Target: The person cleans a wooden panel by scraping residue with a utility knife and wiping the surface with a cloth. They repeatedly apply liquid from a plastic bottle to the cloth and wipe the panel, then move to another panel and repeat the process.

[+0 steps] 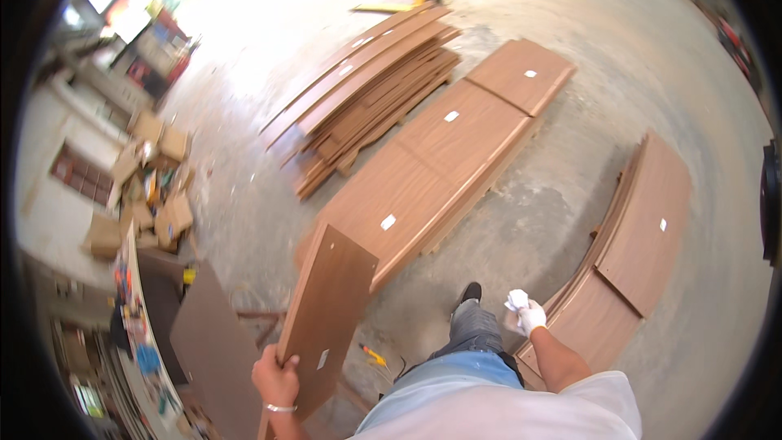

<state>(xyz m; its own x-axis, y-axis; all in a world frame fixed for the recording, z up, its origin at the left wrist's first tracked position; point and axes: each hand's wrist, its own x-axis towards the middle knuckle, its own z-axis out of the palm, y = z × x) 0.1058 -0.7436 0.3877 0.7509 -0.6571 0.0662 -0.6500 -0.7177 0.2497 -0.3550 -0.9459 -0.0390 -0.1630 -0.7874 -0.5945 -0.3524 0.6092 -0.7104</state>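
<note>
Near the lower left, the left hand [275, 376] is clamped on the near edge of a brown wood-grain panel [330, 310], which stands tilted on end so one hand can steady its long side. To the right, the gloved right hand [531, 315] is closed on a white rag [516, 300]. Farther off, similar panels [444, 163] lie flat in rows on the concrete floor [538, 212], faces up, beside a loose stack [371, 81].
</note>
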